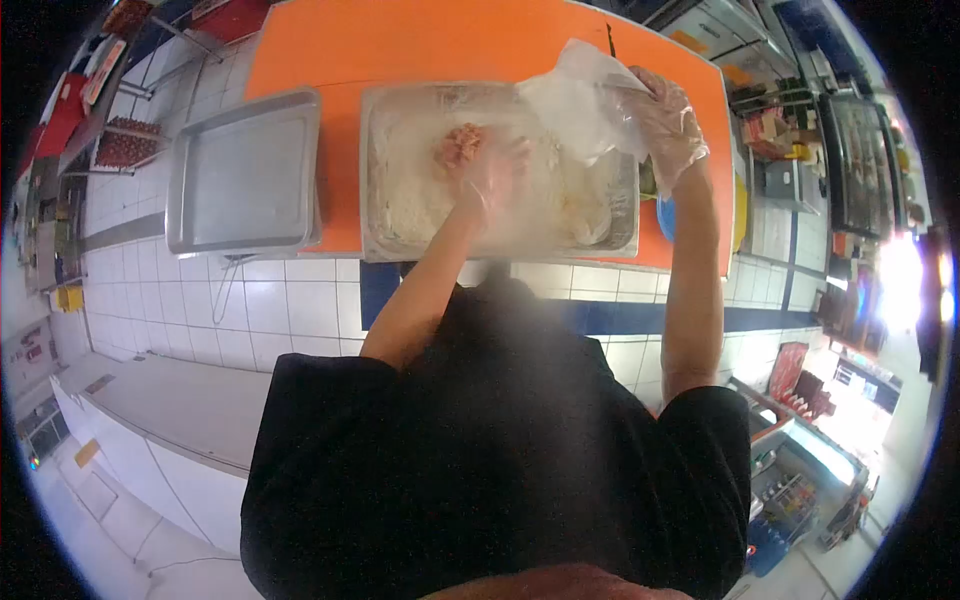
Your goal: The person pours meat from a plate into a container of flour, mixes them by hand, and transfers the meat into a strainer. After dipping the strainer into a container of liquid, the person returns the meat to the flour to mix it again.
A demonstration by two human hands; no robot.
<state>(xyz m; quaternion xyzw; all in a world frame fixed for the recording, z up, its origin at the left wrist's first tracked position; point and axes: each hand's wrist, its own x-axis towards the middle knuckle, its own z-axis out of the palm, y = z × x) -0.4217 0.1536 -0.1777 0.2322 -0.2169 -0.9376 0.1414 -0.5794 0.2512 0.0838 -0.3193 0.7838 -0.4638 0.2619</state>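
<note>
A large metal tray (372, 235) holding a layer of whitish powder stands on the orange table. A clump of pinkish pieces, like raw meat, (462, 146) lies in the powder, left of centre. My left hand (493, 175), in a clear glove, is over the tray just right of the clump; its fingers are smeared by motion and haze. Over the tray's right end, my right hand (668, 118), also in a clear glove, is closed on a white translucent plastic bag (585, 100), which hangs to the left.
Left of the powder tray, a second metal tray (245, 175) overhangs the front edge of the orange table (420, 40). Something blue and yellow, partly hidden, is by my right forearm. Shelves and a glass case (865, 165) stand at the right; a white counter (180, 400) is at the lower left.
</note>
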